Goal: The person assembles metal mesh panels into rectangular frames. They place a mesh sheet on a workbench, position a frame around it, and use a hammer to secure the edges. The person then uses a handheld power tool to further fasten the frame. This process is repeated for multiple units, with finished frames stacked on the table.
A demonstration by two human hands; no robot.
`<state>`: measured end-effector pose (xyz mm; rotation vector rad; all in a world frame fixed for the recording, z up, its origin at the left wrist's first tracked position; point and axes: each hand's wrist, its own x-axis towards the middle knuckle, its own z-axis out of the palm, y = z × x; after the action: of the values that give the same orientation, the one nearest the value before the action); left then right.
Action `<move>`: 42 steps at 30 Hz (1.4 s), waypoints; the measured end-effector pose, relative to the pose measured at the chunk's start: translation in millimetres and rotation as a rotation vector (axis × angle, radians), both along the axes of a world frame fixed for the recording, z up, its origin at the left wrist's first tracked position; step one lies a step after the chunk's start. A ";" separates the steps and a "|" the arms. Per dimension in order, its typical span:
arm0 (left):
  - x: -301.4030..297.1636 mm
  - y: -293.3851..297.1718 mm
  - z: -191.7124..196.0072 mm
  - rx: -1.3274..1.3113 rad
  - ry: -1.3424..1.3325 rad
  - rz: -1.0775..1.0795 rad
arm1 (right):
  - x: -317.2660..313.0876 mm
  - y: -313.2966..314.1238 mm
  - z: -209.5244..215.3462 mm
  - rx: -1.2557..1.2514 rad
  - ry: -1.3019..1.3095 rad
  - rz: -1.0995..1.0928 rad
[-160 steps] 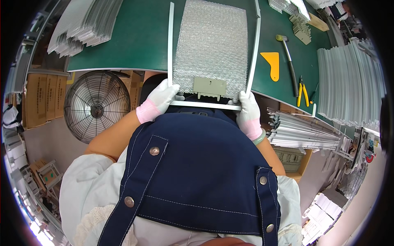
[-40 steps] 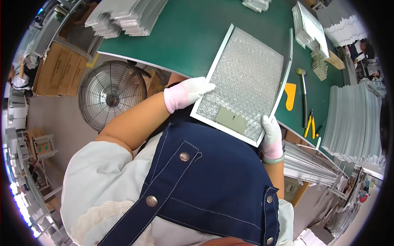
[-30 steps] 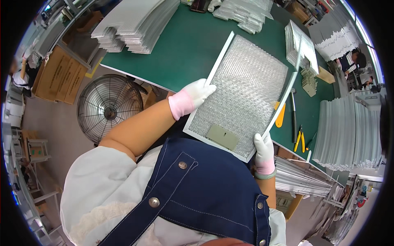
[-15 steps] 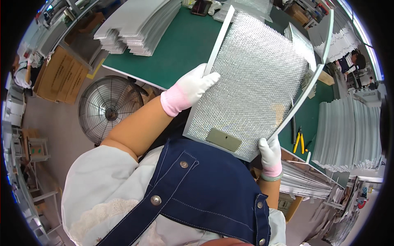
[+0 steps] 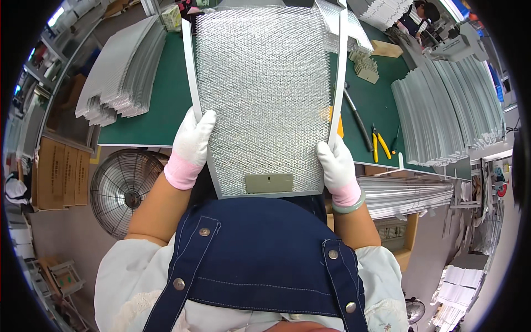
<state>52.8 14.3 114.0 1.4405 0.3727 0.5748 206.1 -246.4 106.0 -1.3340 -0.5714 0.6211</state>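
In front of my body I hold up a silvery metal mesh filter panel (image 5: 263, 94). A grey plate (image 5: 269, 183) with a small slot sits on the mesh near its bottom edge. Metal frame strips run along the bottom and both sides; the upper ends of the left strip (image 5: 192, 72) and the right strip (image 5: 340, 66) stand a little away from the mesh. My left hand (image 5: 191, 138), in a white glove with a pink cuff, is closed round the left side. Gloved alike, my right hand (image 5: 336, 166) grips the lower right side.
The green table (image 5: 381, 102) holds a hammer (image 5: 358, 119), yellow-handled cutters (image 5: 380, 145), a screwdriver (image 5: 395, 141) and a wooden block (image 5: 386, 48). Mesh sheets are stacked at left (image 5: 124, 69) and right (image 5: 442, 110). A floor fan (image 5: 130, 193) stands at left. Another person (image 5: 417, 19) is far right.
The filter panel has turned from a tilt to nearly straight and shifted left, with both hands still on its sides. My view has swung to the right.
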 end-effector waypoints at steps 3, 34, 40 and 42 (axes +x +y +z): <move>-2.7 2.9 3.7 -0.023 -0.053 0.004 | 10.8 -5.0 -4.0 -0.022 0.012 0.048; 90.7 -26.3 163.4 1.573 0.396 -0.696 | 46.1 28.9 118.2 -0.645 -1.051 0.335; 109.6 -29.9 163.6 1.489 0.535 -1.011 | 25.2 14.9 124.0 -0.648 -1.360 0.118; 104.9 -32.0 163.3 1.465 0.557 -0.985 | 19.2 14.8 116.4 -0.663 -1.581 -0.019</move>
<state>157.8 -17.6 277.3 2.8799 -0.5065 -0.5721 225.3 -231.5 222.3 -2.3397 -1.6834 -0.4889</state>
